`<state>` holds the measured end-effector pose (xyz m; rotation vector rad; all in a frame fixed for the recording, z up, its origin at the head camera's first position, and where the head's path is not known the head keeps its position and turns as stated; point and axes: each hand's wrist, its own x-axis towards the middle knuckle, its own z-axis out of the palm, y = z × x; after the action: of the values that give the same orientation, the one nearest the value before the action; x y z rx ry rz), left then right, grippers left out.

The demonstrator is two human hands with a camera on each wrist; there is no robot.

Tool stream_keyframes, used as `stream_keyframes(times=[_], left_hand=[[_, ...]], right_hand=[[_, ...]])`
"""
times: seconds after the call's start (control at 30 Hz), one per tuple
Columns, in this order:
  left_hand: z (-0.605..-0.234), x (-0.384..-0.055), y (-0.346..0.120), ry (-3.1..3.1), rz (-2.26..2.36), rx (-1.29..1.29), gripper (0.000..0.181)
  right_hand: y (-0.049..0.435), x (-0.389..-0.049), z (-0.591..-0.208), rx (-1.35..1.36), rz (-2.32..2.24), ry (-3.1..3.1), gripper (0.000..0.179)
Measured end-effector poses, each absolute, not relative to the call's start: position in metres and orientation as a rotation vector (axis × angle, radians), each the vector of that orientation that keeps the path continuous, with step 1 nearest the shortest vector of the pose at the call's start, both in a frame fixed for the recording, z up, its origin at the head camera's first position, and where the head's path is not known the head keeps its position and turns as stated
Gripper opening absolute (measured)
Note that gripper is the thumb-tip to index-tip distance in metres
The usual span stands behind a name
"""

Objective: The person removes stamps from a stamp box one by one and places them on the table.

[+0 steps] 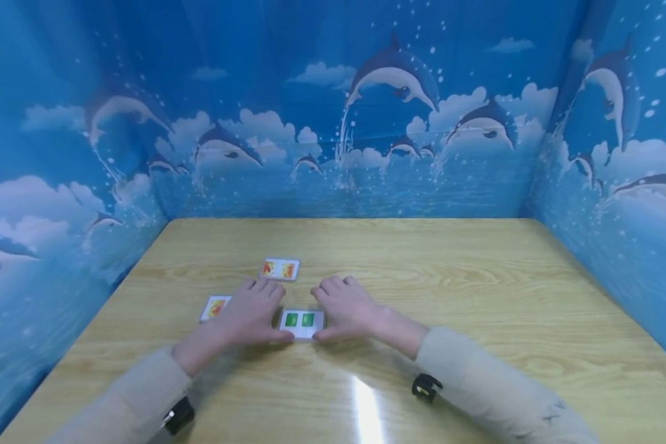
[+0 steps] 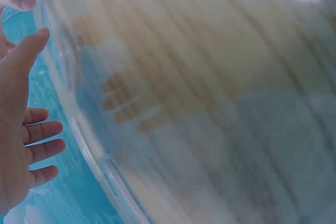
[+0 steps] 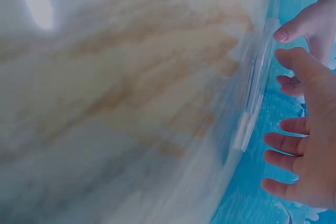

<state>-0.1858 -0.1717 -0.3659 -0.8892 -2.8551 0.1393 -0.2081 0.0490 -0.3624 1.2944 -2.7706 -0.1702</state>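
A flat white card with two green pictures (image 1: 302, 324) lies on the wooden table (image 1: 466, 277), between the two hands. At its left side is the left hand (image 1: 255, 311), thumb near the card's front left corner. The right hand (image 1: 344, 310) flanks the other side, its thumb by the front right corner. Both hands have spread, loosely bent fingers, and neither curls round the card. In the left wrist view, the left thumb (image 2: 32, 48) stands apart from the fingers. The right wrist view shows the right thumb (image 3: 296, 61) held apart likewise. Whether either thumb touches the card is unclear.
Beyond the left hand lies a card with red and orange pictures (image 1: 280, 269). Another orange-pictured card (image 1: 216, 306) is partly covered by the left forearm and hand. A blue dolphin-print curtain (image 1: 333, 179) borders the table's back and sides.
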Motion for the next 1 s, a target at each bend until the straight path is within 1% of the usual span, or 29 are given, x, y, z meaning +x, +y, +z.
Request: stream_keyframes(times=[0.27, 0.47, 1.0], left_hand=[[-0.375, -0.186, -0.174, -2.922, 0.085, -0.898, 0.083], [-0.383, -0.185, -0.174, -2.926, 0.065, -0.95, 0.078], [-0.383, -0.186, -0.17, -2.915, 0.139, -0.995, 0.072]], right_hand=[[0.043, -0.206, -0.366, 1.326, -0.144, -2.815, 0.08], [0.038, -0.204, -0.37, 1.326, -0.167, -2.847, 0.076], [0.036, -0.208, -0.374, 1.337, -0.264, -2.792, 0.066]])
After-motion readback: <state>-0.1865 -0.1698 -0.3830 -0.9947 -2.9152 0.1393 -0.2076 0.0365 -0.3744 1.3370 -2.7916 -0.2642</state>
